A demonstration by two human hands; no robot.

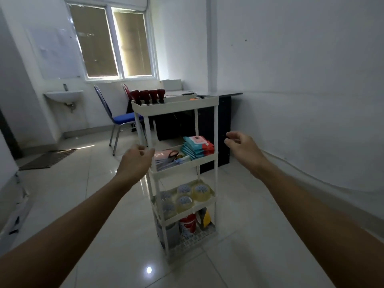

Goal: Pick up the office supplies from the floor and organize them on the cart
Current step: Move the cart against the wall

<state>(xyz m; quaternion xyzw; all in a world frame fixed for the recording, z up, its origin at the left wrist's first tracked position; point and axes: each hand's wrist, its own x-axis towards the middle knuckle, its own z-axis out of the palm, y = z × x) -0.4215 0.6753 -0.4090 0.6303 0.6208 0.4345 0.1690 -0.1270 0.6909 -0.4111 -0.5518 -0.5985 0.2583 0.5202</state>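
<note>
Room: white walls, glossy pale tiled floor (83, 204), window (112, 42) at back left, wall sink (63, 96) below and left of it.
Furniture: blue-seat chair (122, 119) under window; dark desk (209, 121) behind the cart, against right wall.
Cart (176, 109): white plastic, four tiers, upright on the tiles at centre, between both outstretched arms.
Top tier: row of dark red stamps (148, 96) upright at its left end; small orange item (194, 99) at right, too small to tell.
Second tier: stack of teal and red packets (197, 148) on right side; pink pouch (164, 155) and pens or similar on left, blurry.
Third tier: clear tape rolls (185, 196), several, packed side by side.
Bottom tier: red cup (188, 222) in middle, grey container (171, 233) left of it, yellow item (206, 220) right, unclear what.
Left hand (135, 161): reaching forward, fingers loosely curled, at the cart's front left post by the second tier; cannot tell if touching it; nothing held that I can see.
Right hand (241, 145): raised just right of the cart at second-tier height, apart from it, fingers relaxed and slightly bent, holds nothing.
Floor extras: dark mat (48, 157) at far left; white papers or boards along left edge, blurred.
</note>
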